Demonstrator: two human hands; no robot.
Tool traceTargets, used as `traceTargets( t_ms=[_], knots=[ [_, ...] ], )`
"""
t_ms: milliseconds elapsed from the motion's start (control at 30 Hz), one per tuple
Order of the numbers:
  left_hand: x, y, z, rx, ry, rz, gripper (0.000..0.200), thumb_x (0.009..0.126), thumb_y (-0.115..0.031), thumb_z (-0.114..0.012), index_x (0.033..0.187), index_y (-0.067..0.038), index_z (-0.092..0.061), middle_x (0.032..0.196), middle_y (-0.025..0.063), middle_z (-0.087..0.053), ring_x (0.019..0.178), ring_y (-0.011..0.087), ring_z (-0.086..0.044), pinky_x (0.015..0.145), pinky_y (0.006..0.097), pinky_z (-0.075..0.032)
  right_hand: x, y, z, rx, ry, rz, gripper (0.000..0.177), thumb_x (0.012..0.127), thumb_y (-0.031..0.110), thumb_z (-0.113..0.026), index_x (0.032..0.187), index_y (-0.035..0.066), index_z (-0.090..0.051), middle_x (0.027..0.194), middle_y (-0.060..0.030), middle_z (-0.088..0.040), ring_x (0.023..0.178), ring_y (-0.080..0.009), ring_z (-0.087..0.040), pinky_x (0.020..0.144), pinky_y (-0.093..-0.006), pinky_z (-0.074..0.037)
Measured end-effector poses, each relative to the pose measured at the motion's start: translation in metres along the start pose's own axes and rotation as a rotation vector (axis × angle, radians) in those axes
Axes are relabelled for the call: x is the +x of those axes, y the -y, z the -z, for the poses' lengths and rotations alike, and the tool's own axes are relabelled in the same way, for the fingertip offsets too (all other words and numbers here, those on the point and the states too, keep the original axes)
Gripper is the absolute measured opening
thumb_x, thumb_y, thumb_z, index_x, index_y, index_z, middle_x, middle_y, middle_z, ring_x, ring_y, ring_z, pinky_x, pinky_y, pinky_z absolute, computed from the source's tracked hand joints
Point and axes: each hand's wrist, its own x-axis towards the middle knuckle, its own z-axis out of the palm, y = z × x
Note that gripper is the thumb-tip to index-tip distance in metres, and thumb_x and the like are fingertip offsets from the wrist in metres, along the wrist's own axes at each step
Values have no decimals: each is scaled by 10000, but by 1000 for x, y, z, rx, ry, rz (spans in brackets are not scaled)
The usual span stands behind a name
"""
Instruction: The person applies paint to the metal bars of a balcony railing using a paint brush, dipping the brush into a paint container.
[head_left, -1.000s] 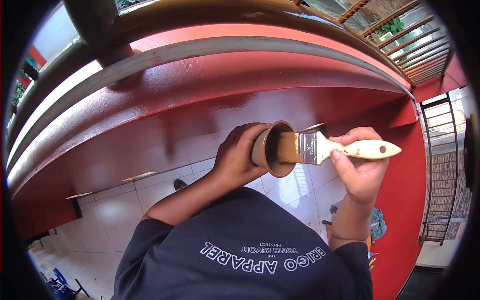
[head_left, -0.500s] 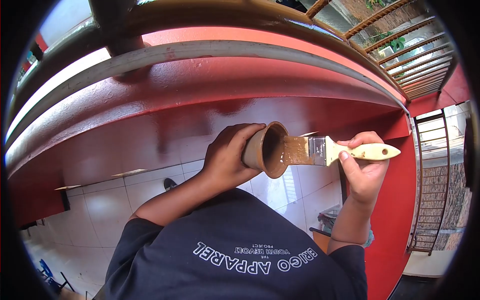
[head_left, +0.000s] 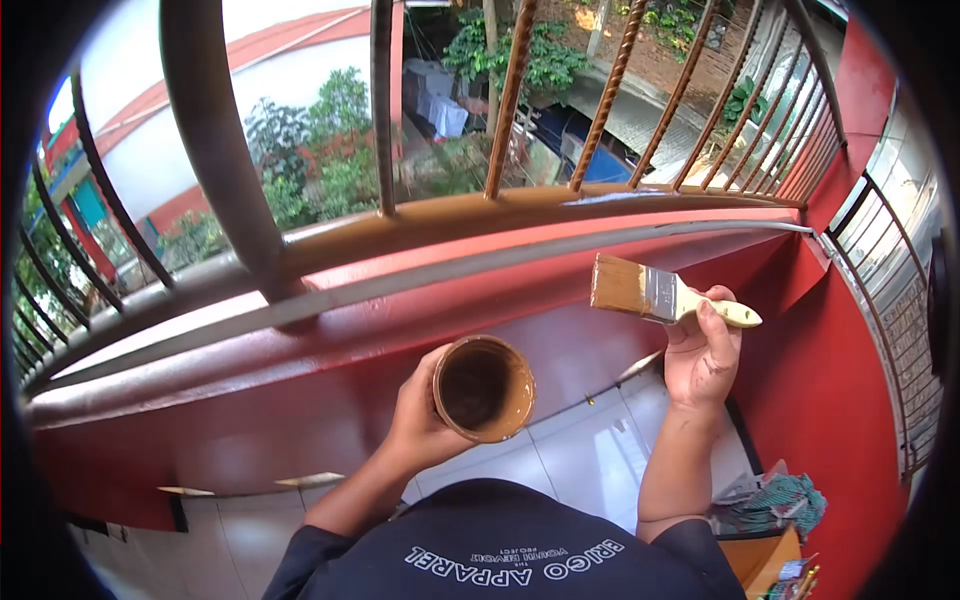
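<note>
My left hand point(head_left: 418, 408) is wrapped around a cup point(head_left: 525, 392) whose inside and rim are coated with brown paint. The cup's mouth faces up toward me, dark at the bottom. In my right hand point(head_left: 703, 345) is a paintbrush point(head_left: 660, 293), gripped by its pale yellow handle. Its wide bristles, wet with brown paint, point left and are apart from the cup, up near the railing. A few paint smears mark my right wrist.
Ahead runs a brown metal railing point(head_left: 540, 208) with upright twisted bars, above a red wall point(head_left: 560, 345) and a grey pipe point(head_left: 440, 268). White floor tiles point(head_left: 560, 450) lie below. At lower right are a green patterned cloth point(head_left: 785, 500) and a wooden box-like item point(head_left: 765, 560).
The paintbrush has come out of the cup and moved up toward the railing. The cup has turned more upright and shifted slightly left and down. My view has tilted up, showing more railing bars.
</note>
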Motion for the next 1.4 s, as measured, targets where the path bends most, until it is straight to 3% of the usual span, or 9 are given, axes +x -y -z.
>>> traceTargets(
  t_ms=[267,600,667,733,867,967,1100,1333,1400],
  knots=[
    [45,-3,55,-222,687,173,1023,472,-238,-995,1329,-37,-474,1259,86,-590,1154,178,-556,977,362,-458,91,2,-104,9,110,191,199,844,-5,-669,1015,-11,-568,929,-124,-640,780,-183,-680,707,-294,-606],
    [40,8,61,-189,687,179,1069,447,-222,-1001,1349,-34,-459,1229,77,-606,1121,168,-566,975,365,-459,166,69,-213,-103,232,530,98,861,79,-670,957,65,-657,825,-82,-675,730,-185,-661,677,-313,-540],
    [38,10,63,-225,681,187,1085,442,-228,-1003,1357,-38,-451,1242,78,-598,1132,171,-560,977,370,-456,136,72,-209,-394,185,607,41,854,56,-658,895,57,-659,758,-52,-670,701,-143,-648,632,-288,-512],
    [34,16,67,-256,679,196,1102,441,-232,-1004,1368,-41,-440,1261,81,-586,1145,174,-552,982,374,-452,144,25,-176,-586,377,798,80,862,18,-667,936,31,-639,912,-81,-691,790,-121,-673,722,-252,-557],
    [30,39,75,-343,691,219,1129,445,-239,-1004,1389,-41,-417,1305,87,-555,1176,177,-531,992,376,-442,96,-18,-110,-522,548,609,71,827,-11,-691,856,43,-655,774,-36,-670,726,-51,-621,651,-226,-494],
    [28,45,74,-412,680,215,1068,491,-231,-985,1381,-28,-433,1312,115,-556,1177,197,-544,983,386,-453,107,-4,-103,-392,441,522,77,850,-33,-659,900,23,-646,812,-17,-669,750,-43,-606,667,-207,-491],
    [26,45,72,-467,653,169,914,584,-199,-946,1345,4,-482,1292,173,-585,1157,251,-590,955,417,-483,138,16,-137,-223,319,842,95,847,-15,-670,923,42,-659,823,-39,-691,765,-78,-656,668,-221,-522],
    [29,41,71,-368,697,100,900,596,-216,-943,1336,14,-483,1257,184,-599,1141,274,-595,948,429,-483,121,-5,-174,-353,295,1097,87,822,7,-679,879,69,-660,780,-53,-703,730,-120,-702,635,-251,-542],
    [27,42,70,-377,688,117,894,594,-224,-944,1327,13,-490,1245,182,-605,1134,269,-598,946,427,-484,120,-2,-167,-255,301,1005,94,817,3,-680,874,76,-662,787,-61,-705,721,-134,-706,631,-254,-541]
  ],
)
